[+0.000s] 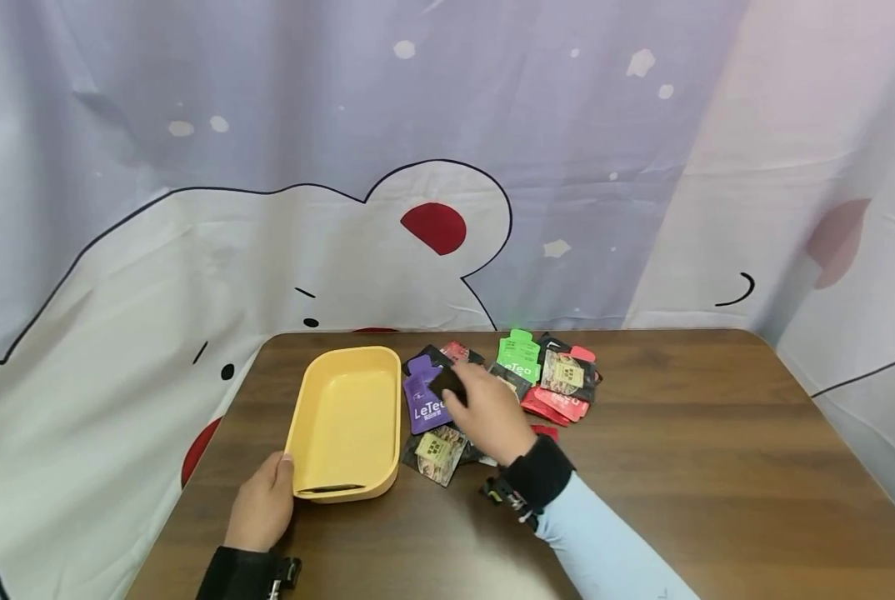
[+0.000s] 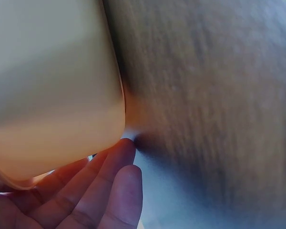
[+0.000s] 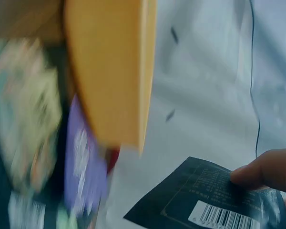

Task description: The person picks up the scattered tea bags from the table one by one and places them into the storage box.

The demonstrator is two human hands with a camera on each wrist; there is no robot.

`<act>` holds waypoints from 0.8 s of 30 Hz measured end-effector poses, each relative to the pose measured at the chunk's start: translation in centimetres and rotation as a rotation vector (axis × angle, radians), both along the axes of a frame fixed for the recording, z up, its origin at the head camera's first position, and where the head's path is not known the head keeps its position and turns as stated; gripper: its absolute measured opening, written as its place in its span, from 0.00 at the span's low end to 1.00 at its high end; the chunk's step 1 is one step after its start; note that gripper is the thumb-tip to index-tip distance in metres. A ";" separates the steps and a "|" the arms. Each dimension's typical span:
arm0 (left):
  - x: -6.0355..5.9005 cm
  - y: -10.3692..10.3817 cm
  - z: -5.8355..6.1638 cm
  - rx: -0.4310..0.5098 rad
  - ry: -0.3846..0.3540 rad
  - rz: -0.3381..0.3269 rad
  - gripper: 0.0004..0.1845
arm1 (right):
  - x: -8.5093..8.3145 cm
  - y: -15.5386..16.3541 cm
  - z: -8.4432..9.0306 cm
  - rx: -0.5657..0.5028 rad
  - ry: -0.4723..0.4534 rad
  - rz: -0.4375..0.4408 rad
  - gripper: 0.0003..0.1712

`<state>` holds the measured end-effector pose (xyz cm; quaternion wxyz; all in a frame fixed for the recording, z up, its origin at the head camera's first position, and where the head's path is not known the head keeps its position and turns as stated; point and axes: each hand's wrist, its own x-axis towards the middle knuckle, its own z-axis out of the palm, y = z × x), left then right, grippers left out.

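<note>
Head view: my left hand (image 1: 262,502) holds the near left corner of the yellow tray (image 1: 346,421) on the tabletop (image 1: 680,467), thumb on the rim. My right hand (image 1: 492,414) is lifted over the pile of sachets (image 1: 545,379), pinching a dark sachet (image 1: 447,382) just right of the tray, above the purple sachet (image 1: 425,404).

Left wrist view: fingers (image 2: 93,191) lie together, lightly curled under the tray's rounded corner (image 2: 62,109). Tray looks like stiff, smooth, light plastic; the rim should be the sure hold.

Right wrist view: blurred. Fingertip (image 3: 267,169) presses the dark sachet (image 3: 205,200) near its top edge, barcode side up. Judged thin, light, floppy, glossy foil, likely slippery; pinch at the sealed edge, not the middle.
</note>
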<state>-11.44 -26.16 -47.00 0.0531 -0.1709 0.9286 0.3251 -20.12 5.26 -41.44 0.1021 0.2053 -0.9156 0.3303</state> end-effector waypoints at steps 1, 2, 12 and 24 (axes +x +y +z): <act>0.0 0.0 0.0 -0.001 0.005 -0.001 0.31 | 0.1 -0.9 0.1 -0.004 0.003 0.029 0.14; -0.1 0.0 0.0 -0.001 0.008 0.000 0.31 | 0.2 -1.8 0.3 -0.011 0.004 0.058 0.15; 0.1 0.3 0.0 -0.005 0.024 -0.001 0.28 | 2.4 -9.7 0.6 0.004 0.081 0.270 0.11; 0.1 0.1 -0.3 -0.019 0.048 -0.004 0.27 | 3.4 -13.2 -0.8 0.103 0.131 0.336 0.11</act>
